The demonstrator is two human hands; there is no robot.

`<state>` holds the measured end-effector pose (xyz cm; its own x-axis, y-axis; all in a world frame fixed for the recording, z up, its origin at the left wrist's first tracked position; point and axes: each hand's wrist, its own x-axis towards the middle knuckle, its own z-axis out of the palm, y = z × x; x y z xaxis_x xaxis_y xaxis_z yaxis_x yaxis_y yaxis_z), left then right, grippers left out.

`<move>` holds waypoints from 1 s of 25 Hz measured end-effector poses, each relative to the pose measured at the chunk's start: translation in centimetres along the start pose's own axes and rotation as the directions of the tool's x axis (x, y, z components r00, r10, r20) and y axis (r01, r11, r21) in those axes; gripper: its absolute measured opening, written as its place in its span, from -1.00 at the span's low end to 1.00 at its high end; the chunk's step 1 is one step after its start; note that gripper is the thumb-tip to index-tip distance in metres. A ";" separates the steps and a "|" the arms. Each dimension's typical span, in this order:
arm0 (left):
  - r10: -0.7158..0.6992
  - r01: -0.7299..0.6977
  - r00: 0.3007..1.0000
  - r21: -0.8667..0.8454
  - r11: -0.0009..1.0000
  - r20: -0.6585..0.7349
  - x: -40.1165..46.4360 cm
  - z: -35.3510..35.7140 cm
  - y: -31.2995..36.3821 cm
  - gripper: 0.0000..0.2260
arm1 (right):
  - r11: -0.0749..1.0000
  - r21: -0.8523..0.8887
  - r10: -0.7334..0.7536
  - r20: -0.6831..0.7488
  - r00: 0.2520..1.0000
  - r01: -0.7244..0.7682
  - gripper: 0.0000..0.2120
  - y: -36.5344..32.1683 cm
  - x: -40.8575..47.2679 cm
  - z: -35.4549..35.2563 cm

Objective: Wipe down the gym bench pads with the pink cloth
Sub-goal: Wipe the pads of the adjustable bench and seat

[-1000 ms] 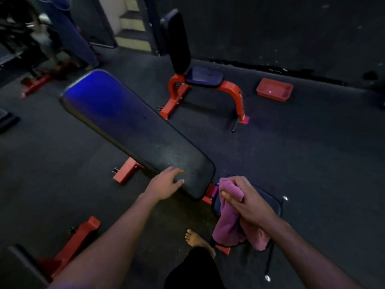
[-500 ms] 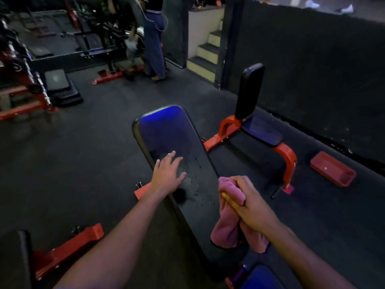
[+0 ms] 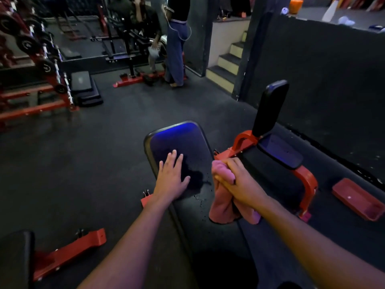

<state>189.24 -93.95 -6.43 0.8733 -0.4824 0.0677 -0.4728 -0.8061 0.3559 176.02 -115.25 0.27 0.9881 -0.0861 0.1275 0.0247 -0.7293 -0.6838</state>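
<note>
left hand (image 3: 171,180) flat on the long bench pad (image 3: 187,147), fingers straight and spread. right hand (image 3: 239,184) closed around the bunched pink cloth (image 3: 224,205), held at the pad's right edge, loose end hanging down; whether touching the pad, not clear. water drops (image 3: 200,198) visible near the cloth. likely risks: bunched cloth missing much of the surface, leaving streaks; braced palm slipping on the wet pad; upright bench (image 3: 277,142) alongside left unwiped.
</note>
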 end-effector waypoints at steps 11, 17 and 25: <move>-0.093 0.259 0.891 0.328 0.909 -0.443 10.3 9.7 -2.7 -0.31 | 0.881 -0.282 -0.416 -0.077 0.906 0.380 -0.43 12.7 22.5 5.6; 0.036 0.295 0.788 0.427 0.855 -0.615 10.9 12.2 -4.2 -0.32 | 0.862 -0.239 -0.507 -0.374 0.777 0.447 -0.50 16.2 25.7 11.6; 0.002 0.305 0.790 0.396 0.866 -0.613 10.6 12.8 -4.7 -0.32 | 0.819 -0.155 -0.566 -0.379 0.732 0.552 -0.61 17.5 25.5 11.5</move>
<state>199.27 -99.67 -19.28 0.7605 -0.1726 0.6260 -0.1898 -0.9810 -0.0400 203.40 -122.36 -16.71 0.6522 0.0921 0.7524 0.5422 -0.7503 -0.3782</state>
